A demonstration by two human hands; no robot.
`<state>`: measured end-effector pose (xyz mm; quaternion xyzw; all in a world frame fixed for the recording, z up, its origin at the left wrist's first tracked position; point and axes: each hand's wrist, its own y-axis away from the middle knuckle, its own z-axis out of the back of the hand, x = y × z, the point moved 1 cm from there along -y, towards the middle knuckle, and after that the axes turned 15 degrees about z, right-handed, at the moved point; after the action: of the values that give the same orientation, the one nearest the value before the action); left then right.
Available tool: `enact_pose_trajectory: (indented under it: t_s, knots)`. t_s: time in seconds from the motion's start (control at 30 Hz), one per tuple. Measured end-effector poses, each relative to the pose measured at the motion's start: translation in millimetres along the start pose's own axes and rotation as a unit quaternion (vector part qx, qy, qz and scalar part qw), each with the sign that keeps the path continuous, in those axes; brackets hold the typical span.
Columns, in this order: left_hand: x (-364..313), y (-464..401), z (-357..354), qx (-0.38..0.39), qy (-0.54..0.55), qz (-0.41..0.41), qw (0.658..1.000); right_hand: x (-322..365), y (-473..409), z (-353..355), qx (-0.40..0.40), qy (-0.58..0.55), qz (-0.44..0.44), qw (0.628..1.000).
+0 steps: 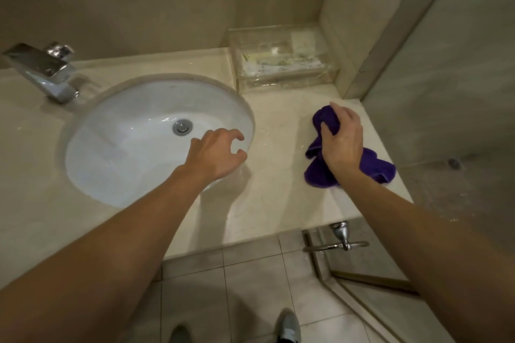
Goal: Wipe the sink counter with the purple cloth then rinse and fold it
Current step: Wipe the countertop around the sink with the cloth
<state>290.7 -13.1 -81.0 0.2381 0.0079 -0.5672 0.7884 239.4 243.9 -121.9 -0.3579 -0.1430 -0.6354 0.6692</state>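
Purple cloth is lying bunched near the right edge of the surface, with the right hand gripping its upper fold, fingers curled round it. The left hand is hovering over the basin's right rim, fingers loosely curled, holding nothing. Water droplets are sitting between basin and cloth. To wipe well, I judge the cloth should be flattened under the palm and drawn in overlapping strokes toward the basin, avoiding the clear tray at the back right corner.
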Motion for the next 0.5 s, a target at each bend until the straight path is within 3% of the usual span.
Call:
enact_pose_trajectory:
  t_s: [0.3, 0.5]
  knots:
    - [23.4, -20.9, -4.0, -0.009, 0.026, 0.020, 0.999, -3.6, -40.4, -23.6, -0.062, -0.026, -0.063, 0.996]
    - [55.3, -30.1, -11.5, -0.011, 0.043, 0.038, 0.998, 31.7, -66.1, -61.5, 0.032, -0.046, 0.000, 0.998]
